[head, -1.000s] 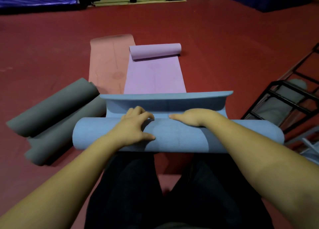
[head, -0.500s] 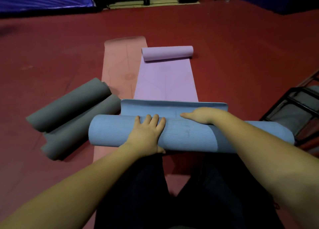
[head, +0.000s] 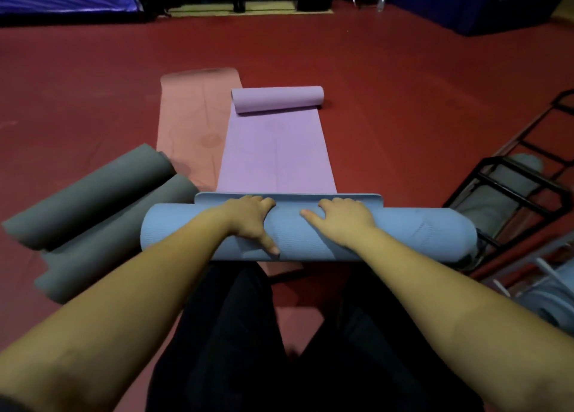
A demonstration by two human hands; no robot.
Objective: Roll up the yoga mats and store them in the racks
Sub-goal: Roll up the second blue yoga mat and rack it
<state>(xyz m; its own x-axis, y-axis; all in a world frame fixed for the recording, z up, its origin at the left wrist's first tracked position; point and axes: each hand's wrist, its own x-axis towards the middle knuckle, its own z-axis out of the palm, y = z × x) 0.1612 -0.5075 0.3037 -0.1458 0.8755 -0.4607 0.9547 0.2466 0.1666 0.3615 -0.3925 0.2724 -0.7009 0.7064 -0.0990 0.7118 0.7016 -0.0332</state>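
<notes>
Two hands on blue mat | left hand fingers curled gripping | right hand fingers curled gripping

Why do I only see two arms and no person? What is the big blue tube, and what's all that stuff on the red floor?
The camera sits on the person's head and looks down, so you see just their arms and dark trousers. The blue tube is a yoga mat, almost rolled up. The left hand and right hand curl over the top of the roll. Ahead lies a purple mat, rolled only at its far end, partly on top of a flat pink mat. Two rolled grey mats lie on the left. The black rack on the right already has mats in it.
</notes>
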